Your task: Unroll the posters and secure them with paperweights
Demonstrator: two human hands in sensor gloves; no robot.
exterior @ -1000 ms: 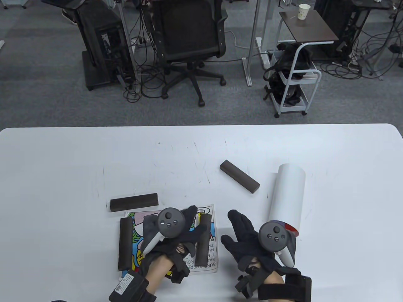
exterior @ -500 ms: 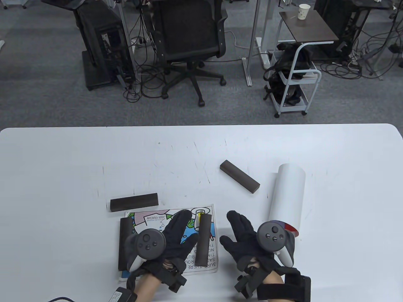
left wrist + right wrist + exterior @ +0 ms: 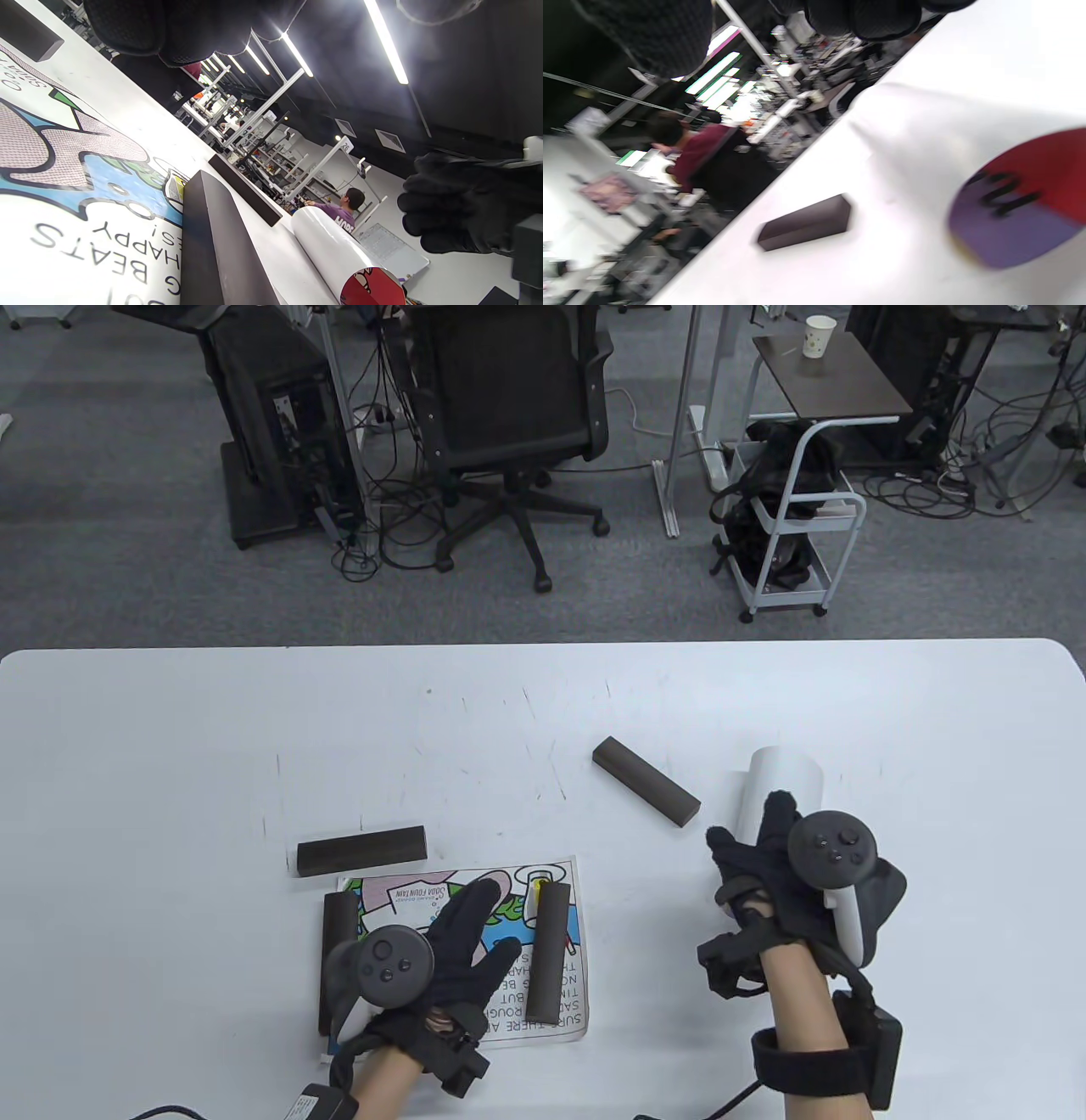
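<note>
From the table view, the left hand lies flat on the unrolled poster near the front of the white surface, fingers spread and grasping nothing. Two dark paperweight bars rest on the poster — one along its left edge, one near its right edge. A third bar lies just beyond the poster's far edge, and a fourth sits apart toward the middle. The right hand is over the rolled poster, covering its near part; whether the fingers grip it cannot be told.

In the left wrist view, the printed poster fills the lower left, a bar standing on it, the rolled poster beyond, and the right hand hovering with fingers curled.

The right wrist view is blurred — the roll's coloured end shows close by, with a bar on the surface beside it.
</note>
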